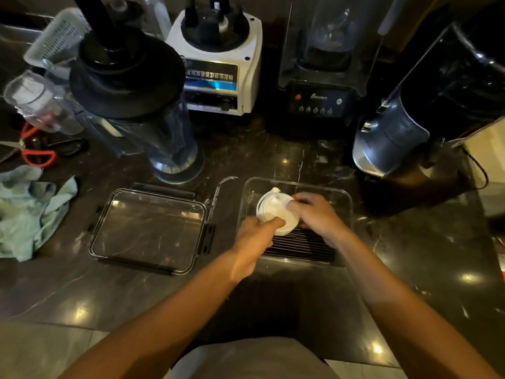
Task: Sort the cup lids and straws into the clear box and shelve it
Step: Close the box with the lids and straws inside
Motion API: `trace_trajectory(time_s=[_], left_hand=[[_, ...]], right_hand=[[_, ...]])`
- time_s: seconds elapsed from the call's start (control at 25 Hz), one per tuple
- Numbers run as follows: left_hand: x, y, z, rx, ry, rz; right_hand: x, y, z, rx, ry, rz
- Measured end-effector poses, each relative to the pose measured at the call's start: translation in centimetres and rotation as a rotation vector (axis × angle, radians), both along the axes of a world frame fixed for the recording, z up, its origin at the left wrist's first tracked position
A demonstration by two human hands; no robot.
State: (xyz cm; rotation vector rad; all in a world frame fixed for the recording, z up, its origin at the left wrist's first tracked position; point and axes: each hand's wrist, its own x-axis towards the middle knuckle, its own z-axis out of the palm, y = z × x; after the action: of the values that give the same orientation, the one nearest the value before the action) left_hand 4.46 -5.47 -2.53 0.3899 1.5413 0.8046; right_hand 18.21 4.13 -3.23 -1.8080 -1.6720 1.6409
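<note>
A stack of white cup lids (276,212) sits tilted over the clear box (343,195), above the dark straws (300,246) lying along its near side. Just left, the box's clear lid (149,231) lies flat; behind stand a blender jar (153,127) and blender bases. The left hand (252,236) pinches the stack's near edge, the right hand (314,214) curls over its far-right rim. A teal cloth (30,212) lies far left on the dark marble counter (287,296).

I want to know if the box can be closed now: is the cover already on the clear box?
No, the cover lies flat on the counter to the left of the clear box, apart from it.
</note>
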Motion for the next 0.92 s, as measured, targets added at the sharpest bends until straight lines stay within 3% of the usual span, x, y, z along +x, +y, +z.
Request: trace_trajectory(time_s=[0.28,0.68,0.92], left_hand=[[0.8,0.9,0.8,0.018,-0.001,0.217],[-0.1,0.3,2.0,0.009,0.039,0.13],[-7.4,-0.8,4.9,0.239,0.265,0.086]], right_hand=[[-3.0,1.3,-1.8,0.177,-0.142,0.228],[-1.9,-0.1,-2.4,0.429,-0.309,0.268],[-3.8,1.0,4.7,0.57,-0.08,0.149]])
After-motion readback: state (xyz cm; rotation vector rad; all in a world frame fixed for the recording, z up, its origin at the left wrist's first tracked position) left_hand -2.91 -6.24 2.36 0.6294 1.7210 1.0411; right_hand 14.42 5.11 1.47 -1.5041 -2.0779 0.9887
